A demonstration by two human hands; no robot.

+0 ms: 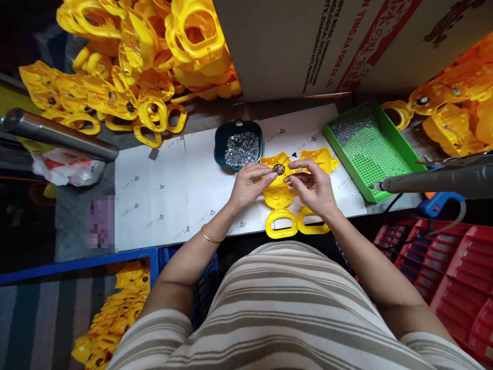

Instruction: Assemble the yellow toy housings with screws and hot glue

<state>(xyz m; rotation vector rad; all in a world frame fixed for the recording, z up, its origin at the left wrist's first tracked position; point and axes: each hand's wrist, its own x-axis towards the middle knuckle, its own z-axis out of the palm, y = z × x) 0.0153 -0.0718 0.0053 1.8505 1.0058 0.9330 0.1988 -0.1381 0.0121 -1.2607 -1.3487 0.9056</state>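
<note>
Far left, a metal tube slants above a plastic bag; near left, a blue-rimmed crate has yellow parts in it. Beyond, a heap of yellow plastic pieces at the far edge. White sheeting covers much of the bench. Dark teal tub on the sheeting, holding small shiny metal bits. Just to its right and nearer, left hand, bangle at the wrist: grip pinching a small dark round part over the left of two yellow shells, looped ends toward the near edge. Cannot tell whether part and shell touch. Right hand close by over the right shell, fingers curled, forefinger and thumb apart; cannot tell if its grip holds anything thin. Far side, a printed carton. Farther right, a green perforated basket with more metal bits heaped at its far end; beyond it, more yellow pieces. Near right, red crates.
</note>
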